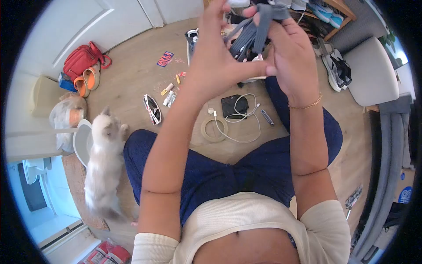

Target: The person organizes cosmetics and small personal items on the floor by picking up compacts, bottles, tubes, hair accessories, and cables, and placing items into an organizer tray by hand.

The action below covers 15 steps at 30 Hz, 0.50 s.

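Up at the top of the head view, my right hand (pixel 292 57) grips a looped bundle of flat grey strap (pixel 259 31); its exact kind is unclear. My left hand (pixel 217 61) is raised beside the bundle, fingers up and thumb stretched across to the right hand. Nothing shows in its grasp, though some fingertips are cut off by the frame. Behind the hands is a light container (pixel 190 44) with mixed items, partly hidden. On the floor below lie a tape roll (pixel 214 129), a white cable (pixel 259 127), a black pouch (pixel 234 107) and a small blue item (pixel 267 117).
A cat (pixel 105 163) stands at my left knee by a white bowl (pixel 82 143). White-framed sunglasses (pixel 152 109) and several small items lie left of my arm. A red backpack (pixel 82 60), orange-lined clogs (pixel 91 78), sneakers (pixel 336 70) and a chair (pixel 372 70) stand around.
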Tool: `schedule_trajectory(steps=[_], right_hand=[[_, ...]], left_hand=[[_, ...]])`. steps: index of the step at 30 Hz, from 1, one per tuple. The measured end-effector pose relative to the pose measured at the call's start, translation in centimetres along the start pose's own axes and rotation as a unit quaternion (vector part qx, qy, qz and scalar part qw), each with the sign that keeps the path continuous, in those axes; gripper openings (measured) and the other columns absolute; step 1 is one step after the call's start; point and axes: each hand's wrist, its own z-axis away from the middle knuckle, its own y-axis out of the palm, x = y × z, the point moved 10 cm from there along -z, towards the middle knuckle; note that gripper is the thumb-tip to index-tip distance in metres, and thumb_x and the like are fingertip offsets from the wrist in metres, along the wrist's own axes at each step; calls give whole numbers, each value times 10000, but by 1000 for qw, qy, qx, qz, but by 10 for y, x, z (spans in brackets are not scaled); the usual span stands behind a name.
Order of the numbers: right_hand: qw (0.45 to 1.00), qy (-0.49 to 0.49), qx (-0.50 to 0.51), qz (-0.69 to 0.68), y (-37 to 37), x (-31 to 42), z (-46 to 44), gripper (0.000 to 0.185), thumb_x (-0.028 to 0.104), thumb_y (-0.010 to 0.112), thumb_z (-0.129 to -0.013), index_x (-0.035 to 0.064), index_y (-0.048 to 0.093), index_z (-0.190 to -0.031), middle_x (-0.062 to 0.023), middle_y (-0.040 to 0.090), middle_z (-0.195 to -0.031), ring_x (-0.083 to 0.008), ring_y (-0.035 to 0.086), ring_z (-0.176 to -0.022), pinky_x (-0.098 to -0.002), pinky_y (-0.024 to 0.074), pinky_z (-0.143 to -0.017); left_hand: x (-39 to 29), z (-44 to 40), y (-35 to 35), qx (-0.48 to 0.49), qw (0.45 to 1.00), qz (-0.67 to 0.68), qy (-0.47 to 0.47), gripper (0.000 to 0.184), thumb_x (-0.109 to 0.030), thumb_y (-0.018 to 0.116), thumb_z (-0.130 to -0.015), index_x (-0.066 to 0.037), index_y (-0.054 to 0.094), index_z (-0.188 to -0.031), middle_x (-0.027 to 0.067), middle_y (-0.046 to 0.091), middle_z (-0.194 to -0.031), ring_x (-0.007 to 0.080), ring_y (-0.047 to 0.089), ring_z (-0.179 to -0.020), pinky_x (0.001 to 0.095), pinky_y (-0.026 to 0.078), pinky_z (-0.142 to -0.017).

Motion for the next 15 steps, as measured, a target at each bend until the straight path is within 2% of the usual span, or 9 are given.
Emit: schedule_trajectory(steps=[1, 3, 4, 5, 7, 10, 12, 13, 15], right_hand=[[1000, -3, 1, -2, 1, 9, 0, 116, 75, 565, -838, 15, 605, -928, -51, 619, -778, -130, 595, -656, -262, 465, -575], [978, 25, 102, -179, 19, 18, 3, 138, 91, 524, -887, 26, 587, -992, -27, 601, -795, -93, 583, -688, -240, 460, -590], [993, -20, 24, -117, -2, 10, -10, 187, 131, 563, -861, 10, 587, -1001, -50, 614, -825, -134, 590, -735, -276, 476, -641], [993, -20, 24, -117, -11, 5, -9, 187, 131, 563, -861, 10, 587, -1001, -50, 614, -825, -134, 590, -735, -276, 476, -641], [971, -55, 32, -230, -35, 13, -8, 257, 172, 500, -919, 12, 537, -1116, -140, 616, -1023, -208, 594, -981, -294, 490, -820], [973, -10, -18, -230, -78, -9, 8, 213, 147, 480, -923, 12, 531, -1080, -124, 618, -965, -222, 603, -934, -327, 491, -813], [975, 18, -48, -216, -95, -33, 20, 203, 145, 477, -924, 11, 530, -1068, -107, 615, -940, -209, 603, -914, -328, 491, -804], [976, 38, -67, -205, -100, -45, 28, 201, 145, 481, -921, 10, 527, -1062, -92, 605, -924, -190, 595, -887, -320, 492, -787], [975, 59, -88, -193, -105, -65, 41, 198, 145, 484, -918, 10, 525, -1057, -78, 594, -907, -170, 587, -859, -312, 493, -769]], left_hand=[[19, 4, 1, -45, 998, 41, -22, 235, -113, 662, -803, -30, 585, -1009, 10, 560, -883, 72, 511, -800, 224, 407, -698], [68, 20, 23, 45, 985, 116, -119, 222, -124, 645, -823, -32, 574, -1012, -20, 534, -764, 37, 469, -653, 208, 398, -572], [89, 33, 39, 114, 967, 148, -176, 247, -142, 640, -830, -31, 556, -1035, -17, 527, -751, 43, 468, -645, 212, 409, -579], [109, 49, 54, 180, 940, 169, -234, 273, -160, 635, -838, -31, 538, -1058, -13, 521, -738, 49, 466, -636, 216, 420, -586], [126, 78, 66, 208, 912, 201, -292, 284, -184, 629, -848, -35, 520, -1065, -10, 520, -734, 59, 471, -638, 219, 429, -596], [156, 116, 68, 150, 869, 281, -378, 359, -303, 608, -861, -61, 528, -1113, 3, 537, -763, 104, 470, -645, 280, 437, -698], [159, 112, 58, 58, 864, 399, -300, 338, -381, 594, -853, -90, 540, -1017, 10, 544, -798, 116, 493, -727, 287, 423, -714], [160, 111, 61, 58, 863, 400, -303, 338, -381, 594, -853, -90, 540, -1017, 10, 544, -798, 116, 493, -727, 287, 423, -714], [166, 99, 41, -67, 878, 389, -270, 384, -441, 577, -839, -89, 516, -981, 26, 573, -922, 126, 498, -800, 306, 425, -776]])
